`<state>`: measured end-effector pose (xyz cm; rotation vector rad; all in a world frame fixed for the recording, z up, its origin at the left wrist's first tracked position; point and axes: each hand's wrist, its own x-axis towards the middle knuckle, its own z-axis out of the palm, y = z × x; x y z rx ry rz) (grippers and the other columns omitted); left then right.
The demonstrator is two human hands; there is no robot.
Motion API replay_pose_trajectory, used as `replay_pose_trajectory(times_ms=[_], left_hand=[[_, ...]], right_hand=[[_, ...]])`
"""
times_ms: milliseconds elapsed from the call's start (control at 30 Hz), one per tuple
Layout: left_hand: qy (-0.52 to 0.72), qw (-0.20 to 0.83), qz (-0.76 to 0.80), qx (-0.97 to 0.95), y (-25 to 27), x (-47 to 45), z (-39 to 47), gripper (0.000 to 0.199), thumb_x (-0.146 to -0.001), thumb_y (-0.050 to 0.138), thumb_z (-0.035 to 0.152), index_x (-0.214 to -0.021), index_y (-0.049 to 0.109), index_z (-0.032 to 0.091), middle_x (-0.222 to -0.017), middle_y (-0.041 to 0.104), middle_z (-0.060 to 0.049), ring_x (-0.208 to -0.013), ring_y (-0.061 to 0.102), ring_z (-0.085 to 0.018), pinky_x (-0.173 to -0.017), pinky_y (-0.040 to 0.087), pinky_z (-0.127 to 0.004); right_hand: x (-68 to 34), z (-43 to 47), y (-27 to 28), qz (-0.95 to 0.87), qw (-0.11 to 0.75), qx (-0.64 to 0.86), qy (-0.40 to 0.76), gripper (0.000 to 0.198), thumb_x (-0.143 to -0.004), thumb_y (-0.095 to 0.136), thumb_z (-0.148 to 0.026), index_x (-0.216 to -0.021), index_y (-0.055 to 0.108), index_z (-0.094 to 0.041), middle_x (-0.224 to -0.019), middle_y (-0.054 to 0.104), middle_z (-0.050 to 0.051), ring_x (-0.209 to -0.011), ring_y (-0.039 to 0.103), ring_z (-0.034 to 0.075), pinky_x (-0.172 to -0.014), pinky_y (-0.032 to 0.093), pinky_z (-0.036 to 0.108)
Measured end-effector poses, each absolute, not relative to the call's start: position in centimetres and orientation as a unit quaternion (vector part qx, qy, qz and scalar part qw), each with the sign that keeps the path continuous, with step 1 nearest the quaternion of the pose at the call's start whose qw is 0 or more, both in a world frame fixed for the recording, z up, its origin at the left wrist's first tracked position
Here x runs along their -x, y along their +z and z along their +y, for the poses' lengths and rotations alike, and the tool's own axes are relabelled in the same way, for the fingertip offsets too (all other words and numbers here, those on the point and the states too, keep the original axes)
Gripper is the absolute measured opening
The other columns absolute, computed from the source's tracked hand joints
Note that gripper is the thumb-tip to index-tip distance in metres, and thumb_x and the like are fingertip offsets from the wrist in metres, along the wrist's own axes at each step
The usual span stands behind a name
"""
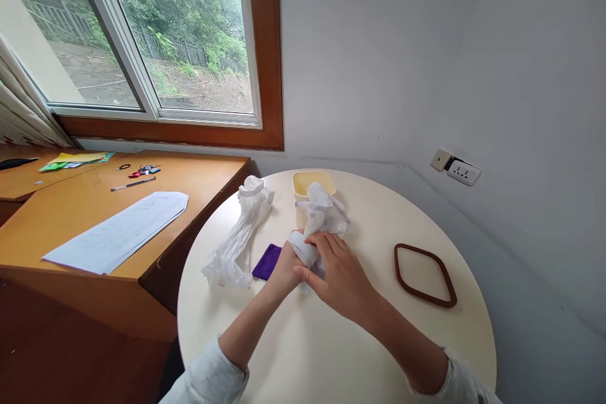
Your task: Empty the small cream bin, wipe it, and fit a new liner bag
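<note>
So both hands are busy with a thin, crumpled white plastic bag (320, 197) over the middle of a round off-white surface (379, 360). The right hand (338, 268) is partly closed, fingers bent over the plastic and thumb apart on the near side, and it's got hold of the bunched part. The left hand (286, 265) has white plastic lying over its finger end, so I can't tell how far closed it is.

Just behind the bag there's a pale yellow plastic bin with rounded corners (299, 184), partly hidden by it. Over on the left lies a second, long crumpled white plastic bag (239, 233), and a flat purple cloth piece (266, 263) sits between that and the left hand. A brown rounded-square frame (399, 273) lies flat, well apart on the right.
</note>
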<state>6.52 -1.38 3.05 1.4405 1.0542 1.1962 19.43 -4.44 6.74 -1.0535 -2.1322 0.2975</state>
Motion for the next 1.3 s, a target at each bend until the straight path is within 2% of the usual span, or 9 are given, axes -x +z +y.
replay_pose_trajectory(times_ms=[67, 300, 467, 600, 700, 933, 1067, 1167, 1300], left_hand=[[0.477, 0.458, 0.454, -0.597, 3.0, -6.6, -1.4, 0.018, -0.064, 0.055, 0.017, -0.08, 0.046, 0.016, -0.076, 0.051, 0.001, -0.074, 0.051, -0.015, -0.065, 0.042, -0.026], [0.45, 0.318, 0.46, -0.697, 2.9, -6.8, -1.7, 0.017, -0.061, 0.045, 0.001, -0.065, 0.052, 0.016, -0.071, 0.052, 0.001, -0.073, 0.051, -0.014, -0.066, 0.04, -0.025], [0.485, 0.295, 0.445, -0.693, 2.4, -6.7, -2.2, 0.016, -0.075, 0.055, 0.016, -0.059, 0.054, 0.016, -0.083, 0.049, -0.003, -0.078, 0.048, -0.015, -0.07, 0.04, -0.026], [0.518, 0.399, 0.365, -0.662, 2.4, -6.3, -2.1, 0.019, -0.073, 0.065, 0.032, -0.065, 0.059, 0.016, -0.094, 0.042, -0.006, -0.094, 0.044, -0.019, -0.08, 0.041, -0.028], [0.502, 0.451, 0.35, -0.65, 2.7, -6.2, -1.8, 0.026, -0.073, 0.064, 0.04, -0.067, 0.059, 0.015, -0.092, 0.041, -0.005, -0.095, 0.042, -0.02, -0.079, 0.041, -0.028], [0.353, 0.334, 0.504, -0.714, 3.7, -5.6, -1.5, 0.044, -0.08, 0.052, 0.046, -0.05, 0.04, 0.016, -0.081, 0.039, -0.003, -0.084, 0.041, -0.018, -0.074, 0.039, -0.032], [0.332, 0.318, 0.409, -0.788, 4.2, -4.9, -2.0, 0.04, -0.085, 0.047, 0.039, -0.053, 0.044, 0.016, -0.096, 0.039, -0.006, -0.099, 0.038, -0.019, -0.088, 0.036, -0.032], [0.343, 0.323, 0.371, -0.801, 4.2, -4.8, -2.4, 0.04, -0.087, 0.045, 0.038, -0.054, 0.046, 0.016, -0.1, 0.038, -0.008, -0.103, 0.036, -0.02, -0.087, 0.037, -0.03], [0.367, 0.308, 0.409, -0.777, 3.8, -5.1, -2.5, 0.041, -0.086, 0.044, 0.042, -0.055, 0.047, 0.016, -0.094, 0.037, -0.007, -0.098, 0.038, -0.02, -0.087, 0.037, -0.033]], right_hand=[[-19.0, -4.0, 6.3, -0.805, 0.363, 0.444, 0.153, 0.03, -0.08, 0.054, -0.031, -0.108, 0.047, -0.022, -0.103, 0.058, 0.006, -0.094, 0.052, 0.022, -0.077, 0.041, 0.034], [-19.5, -1.8, 5.3, -0.794, 0.362, 0.474, 0.119, 0.035, -0.069, 0.05, -0.01, -0.101, 0.054, -0.022, -0.07, 0.059, -0.002, -0.073, 0.054, 0.017, -0.08, 0.035, 0.035], [-21.1, 0.5, 3.8, -0.754, 0.398, 0.493, 0.175, 0.029, -0.067, 0.05, -0.014, -0.094, 0.057, -0.022, -0.069, 0.061, -0.003, -0.068, 0.056, 0.015, -0.08, 0.038, 0.033], [-21.8, 1.8, 3.1, -0.718, 0.418, 0.471, 0.295, 0.028, -0.066, 0.048, -0.015, -0.092, 0.058, -0.022, -0.074, 0.065, -0.002, -0.069, 0.058, 0.014, -0.069, 0.043, 0.026], [-21.8, 1.8, 3.2, -0.7, 0.435, 0.475, 0.307, 0.026, -0.066, 0.049, -0.015, -0.088, 0.06, -0.021, -0.074, 0.065, -0.001, -0.069, 0.058, 0.014, -0.067, 0.044, 0.026], [-21.3, 1.1, 3.3, -0.707, 0.464, 0.468, 0.257, 0.02, -0.066, 0.05, -0.015, -0.079, 0.064, -0.019, -0.068, 0.064, -0.001, -0.064, 0.055, 0.013, -0.07, 0.044, 0.026], [-21.6, 1.8, 2.9, -0.714, 0.437, 0.459, 0.297, 0.023, -0.068, 0.047, -0.015, -0.081, 0.066, -0.019, -0.073, 0.066, 0.0, -0.067, 0.056, 0.014, -0.067, 0.044, 0.026], [-21.8, 2.3, 2.7, -0.715, 0.39, 0.443, 0.376, 0.03, -0.066, 0.045, -0.012, -0.086, 0.066, -0.019, -0.081, 0.067, 0.001, -0.07, 0.057, 0.014, -0.067, 0.044, 0.025], [-21.7, 2.1, 3.0, -0.741, 0.397, 0.455, 0.293, 0.027, -0.067, 0.043, -0.011, -0.079, 0.066, -0.021, -0.084, 0.064, 0.001, -0.079, 0.055, 0.015, -0.075, 0.041, 0.027]])
